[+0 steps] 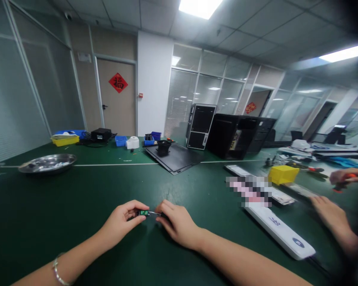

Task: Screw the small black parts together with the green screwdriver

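Observation:
Between thumb and fingers, my left hand (122,219) pinches a small green circuit board (144,213) with a dark edge, held low over the table. My right hand (180,224) is closed around a dark handle, mostly hidden by the fingers. A thin metal shaft (155,213) sticks out of that grip and reaches the board's right end. Whether it touches or enters the board I cannot tell. Both hands are close together near the front middle of the green table (113,190).
A white power strip (282,230) lies at right, beside a yellow bin (283,174). Another person's hands (331,216) work there, one with an orange-handled tool (344,182). A metal tray (47,163) stands left; a black panel (179,157) and computer cases (201,127) stand behind.

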A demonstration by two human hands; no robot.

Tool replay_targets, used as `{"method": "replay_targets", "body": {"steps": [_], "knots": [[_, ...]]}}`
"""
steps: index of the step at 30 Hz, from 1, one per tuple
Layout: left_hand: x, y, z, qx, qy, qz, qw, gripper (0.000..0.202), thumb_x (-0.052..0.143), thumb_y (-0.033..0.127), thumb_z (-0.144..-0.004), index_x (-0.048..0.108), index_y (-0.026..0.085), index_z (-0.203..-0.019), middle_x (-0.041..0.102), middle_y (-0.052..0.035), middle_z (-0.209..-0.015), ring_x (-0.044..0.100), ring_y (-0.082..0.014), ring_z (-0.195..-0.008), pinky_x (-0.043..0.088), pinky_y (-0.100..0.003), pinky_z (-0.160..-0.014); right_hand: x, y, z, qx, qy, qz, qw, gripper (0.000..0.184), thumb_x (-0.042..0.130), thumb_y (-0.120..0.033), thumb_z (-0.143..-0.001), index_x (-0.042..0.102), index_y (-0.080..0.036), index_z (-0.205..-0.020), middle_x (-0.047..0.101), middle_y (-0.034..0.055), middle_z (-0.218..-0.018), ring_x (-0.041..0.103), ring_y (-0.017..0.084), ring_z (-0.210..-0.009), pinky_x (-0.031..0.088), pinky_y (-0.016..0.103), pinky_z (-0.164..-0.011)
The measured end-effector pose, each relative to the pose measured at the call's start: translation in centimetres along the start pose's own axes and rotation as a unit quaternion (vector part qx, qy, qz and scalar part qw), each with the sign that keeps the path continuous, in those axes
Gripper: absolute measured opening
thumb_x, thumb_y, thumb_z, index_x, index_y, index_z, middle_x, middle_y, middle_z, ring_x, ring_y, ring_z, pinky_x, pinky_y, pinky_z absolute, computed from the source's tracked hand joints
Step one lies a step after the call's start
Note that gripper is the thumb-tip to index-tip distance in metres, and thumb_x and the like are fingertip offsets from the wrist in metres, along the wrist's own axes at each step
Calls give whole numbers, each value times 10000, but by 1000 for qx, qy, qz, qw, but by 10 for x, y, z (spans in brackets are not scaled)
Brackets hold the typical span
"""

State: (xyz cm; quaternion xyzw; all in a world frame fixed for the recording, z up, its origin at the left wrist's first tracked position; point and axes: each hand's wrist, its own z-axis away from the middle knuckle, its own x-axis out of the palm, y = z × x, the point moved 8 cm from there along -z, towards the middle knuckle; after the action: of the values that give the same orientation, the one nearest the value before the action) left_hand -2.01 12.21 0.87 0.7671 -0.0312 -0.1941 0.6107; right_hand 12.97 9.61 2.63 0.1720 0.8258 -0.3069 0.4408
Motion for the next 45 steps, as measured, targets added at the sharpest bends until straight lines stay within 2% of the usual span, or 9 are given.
{"method": "replay_targets", "body": {"steps": [5, 10, 15, 20, 27, 32, 36, 39, 45], "knots": [[3, 9, 3, 20, -4, -26, 999, 202, 688, 253, -757, 750, 173, -932, 727, -75, -938, 680, -263, -930, 532, -368, -878, 2, 1, 1, -14, 1, 12, 1000, 105, 475, -226, -973, 563, -219, -1030, 610, 51, -988, 609, 172, -810, 451, 241, -709], [3, 8, 5, 21, -1, -37, 999, 208, 722, 244, -741, 771, 192, -936, 737, -60, -903, 685, -250, -872, 540, -339, -813, 3, 1, 3, -18, 0, 0, 1000, 107, 495, -209, -965, 580, -225, -1028, 623, 53, -998, 616, 174, -857, 455, 243, -742], [4, 16, 7, 71, 2, -77, 995, 165, 722, 255, -775, 803, 227, -916, 757, -61, -879, 688, -241, -820, 534, -333, -754, -2, -1, 4, -12, 6, -46, 999, 112, 497, -176, -953, 587, -219, -1005, 625, 42, -943, 604, 166, -828, 460, 245, -734], [3, 11, 7, 58, 14, -23, 998, 163, 745, 238, -746, 809, 218, -895, 753, -60, -875, 694, -243, -838, 555, -336, -757, -4, -3, 4, -4, 22, -89, 996, 110, 493, -180, -953, 590, -210, -995, 641, 47, -912, 606, 171, -824, 466, 260, -742], [4, -1, 5, 9, 13, 52, 999, 183, 781, 224, -688, 808, 186, -865, 740, -46, -845, 703, -245, -848, 573, -357, -816, -4, -6, 3, -1, 27, -104, 994, 109, 498, -186, -956, 598, -207, -995, 652, 51, -927, 616, 173, -848, 472, 267, -759], [6, -5, 3, -28, 8, 82, 996, 200, 790, 243, -676, 779, 171, -862, 776, -64, -896, 705, -273, -916, 551, -408, -901, -5, -5, 3, 5, 40, -116, 992, 101, 508, -192, -955, 595, -210, -1002, 651, 46, -923, 616, 170, -841, 474, 270, -758], [3, -3, 1, 0, 16, 93, 996, 158, 756, 253, -710, 742, 175, -847, 739, -77, -982, 666, -270, -1009, 507, -408, -969, -4, -3, 3, 16, 38, -109, 993, 106, 512, -185, -951, 595, -214, -1011, 654, 40, -935, 615, 168, -846, 470, 269, -761], [0, -2, 0, 28, 30, 74, 996, 127, 753, 238, -703, 706, 184, -808, 660, -84, -1053, 625, -261, -1037, 492, -387, -958, -3, -4, 3, 15, 28, -98, 995, 121, 507, -196, -957, 598, -215, -1033, 652, 42, -949, 614, 170, -859, 467, 268, -766], [-3, -3, 1, 47, 49, 44, 997, 102, 717, 203, -730, 629, 191, -779, 568, -61, -1018, 587, -247, -1046, 468, -382, -956, -4, -4, 1, 15, 17, -90, 996, 127, 508, -218, -965, 607, -214, -1045, 648, 45, -945, 609, 172, -854, 463, 267, -762]]}}
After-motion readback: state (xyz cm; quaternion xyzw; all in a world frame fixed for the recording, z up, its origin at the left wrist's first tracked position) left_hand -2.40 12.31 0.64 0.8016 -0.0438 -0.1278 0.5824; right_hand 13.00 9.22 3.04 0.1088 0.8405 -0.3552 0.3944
